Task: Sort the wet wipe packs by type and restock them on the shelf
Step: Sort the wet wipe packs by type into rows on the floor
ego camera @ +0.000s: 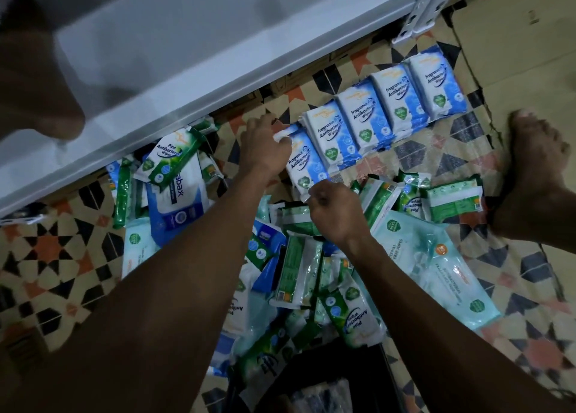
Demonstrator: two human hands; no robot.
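Observation:
A blue and white "Fragrance Free Antibacterial Wipes" pack [304, 163] lies at the left end of a row of matching blue packs [386, 110] on the patterned floor. My left hand [265, 146] grips its far top corner. My right hand [335, 208] pinches its near bottom corner. Below and left of the row spreads a loose heap of green "Pine Antibacterial" packs [170, 153], a large blue pack [180, 200] and pale teal packs [436, 266]. The white shelf [187, 54] runs diagonally above the row.
A bare foot [536, 169] stands on the floor right of the row. Flattened cardboard [514, 47] covers the floor at top right. A white perforated shelf upright [427, 4] stands at the top. A dark bag or bin [327, 381] sits at the bottom edge.

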